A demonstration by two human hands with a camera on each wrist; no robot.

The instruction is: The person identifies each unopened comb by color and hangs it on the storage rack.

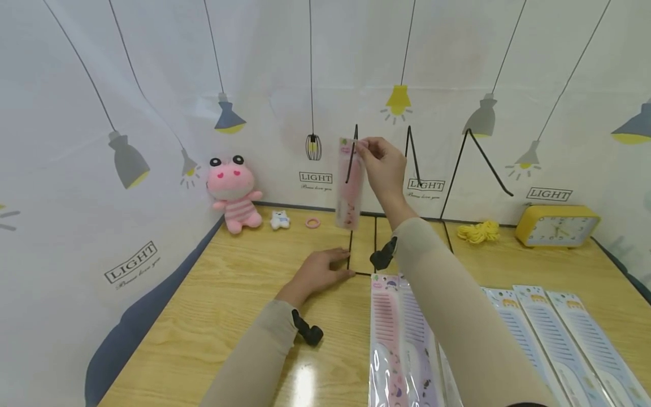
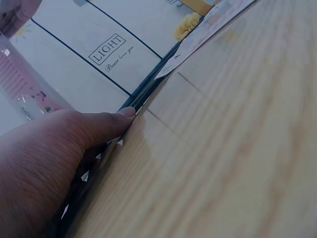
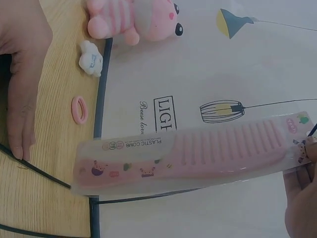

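One wooden table (lamp-print backdrop); right grip pinching pink comb, left flat.

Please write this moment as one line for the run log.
right hand: pinches top of packaged pink comb at wire rack | left hand: rests on rack base | table: more packaged combs

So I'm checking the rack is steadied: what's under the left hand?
The left hand presses the black wire rack's base onto the wooden table. The wire beneath the palm is hidden.
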